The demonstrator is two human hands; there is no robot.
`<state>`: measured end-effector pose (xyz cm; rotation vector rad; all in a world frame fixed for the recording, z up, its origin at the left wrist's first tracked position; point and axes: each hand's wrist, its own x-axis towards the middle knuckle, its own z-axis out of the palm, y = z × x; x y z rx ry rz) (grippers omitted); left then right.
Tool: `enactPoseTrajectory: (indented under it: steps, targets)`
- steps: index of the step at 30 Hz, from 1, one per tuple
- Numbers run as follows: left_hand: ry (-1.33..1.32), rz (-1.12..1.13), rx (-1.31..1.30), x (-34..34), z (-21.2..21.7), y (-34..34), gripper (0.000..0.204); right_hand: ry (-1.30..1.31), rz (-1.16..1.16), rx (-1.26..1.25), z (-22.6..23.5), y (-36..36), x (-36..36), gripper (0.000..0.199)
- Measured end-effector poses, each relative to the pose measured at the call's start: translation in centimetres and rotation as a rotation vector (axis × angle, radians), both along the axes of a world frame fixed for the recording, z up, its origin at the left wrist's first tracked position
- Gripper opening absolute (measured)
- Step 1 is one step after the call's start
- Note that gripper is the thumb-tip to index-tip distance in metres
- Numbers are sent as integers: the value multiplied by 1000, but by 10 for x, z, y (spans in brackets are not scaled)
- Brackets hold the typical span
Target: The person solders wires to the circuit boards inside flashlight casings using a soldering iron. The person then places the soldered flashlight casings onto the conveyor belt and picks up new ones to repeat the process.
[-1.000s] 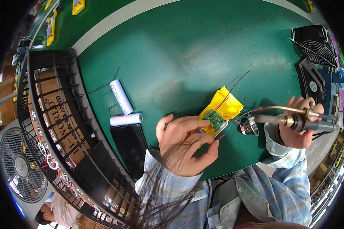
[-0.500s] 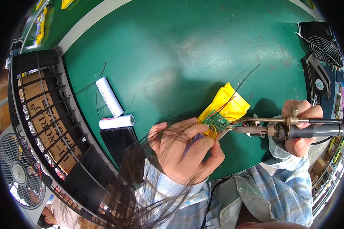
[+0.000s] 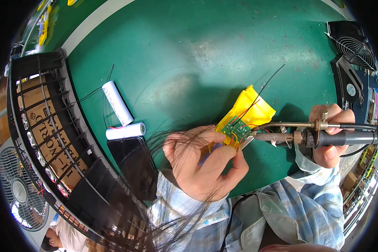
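My left hand (image 3: 201, 161) pinches a small green circuit board (image 3: 236, 129) with thin red wires, held against a yellow plastic housing (image 3: 251, 111) on the green table. In my right hand (image 3: 329, 134) is a soldering iron (image 3: 323, 133) with a dark handle, lying roughly level, its metal tip touching the right edge of the board. A thin black wire (image 3: 269, 81) runs up and right from the housing. Loose strands of hair hang in front of my left hand.
Two white cylindrical battery cells (image 3: 116, 103) (image 3: 126, 131) with wires lie to the left, next to a black phone (image 3: 134, 161). A black wire rack (image 3: 50, 126) with a cardboard box borders the left. A small fan (image 3: 353, 44) and an iron stand (image 3: 348, 86) sit at right.
My right hand has brought the soldering iron leftward from the stand until its tip meets the board. The left hand has kept its hold on the board and housing.
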<state>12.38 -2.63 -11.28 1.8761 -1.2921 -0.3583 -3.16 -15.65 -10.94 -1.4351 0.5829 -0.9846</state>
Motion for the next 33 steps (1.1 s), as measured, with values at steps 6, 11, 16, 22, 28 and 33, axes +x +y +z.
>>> enactPoseTrajectory:
  steps: [6,11,16,22,28,33]
  targets:
    - [37,-16,-43,-1,-8,-3,16,-34,-12,2,-3,-6,0,36]
    - [21,-9,-19,2,1,2,17,-52,44,49,3,-1,4,36]
    - [57,-24,-17,1,-6,-1,17,-26,44,60,0,1,2,37]
    - [48,13,-45,3,-1,2,17,-131,232,-10,-1,-5,4,33]
    - [58,-19,21,5,4,2,17,-126,209,-7,-2,-4,4,33]
    - [69,-17,12,2,-4,0,18,-86,203,-14,-4,-3,2,33]
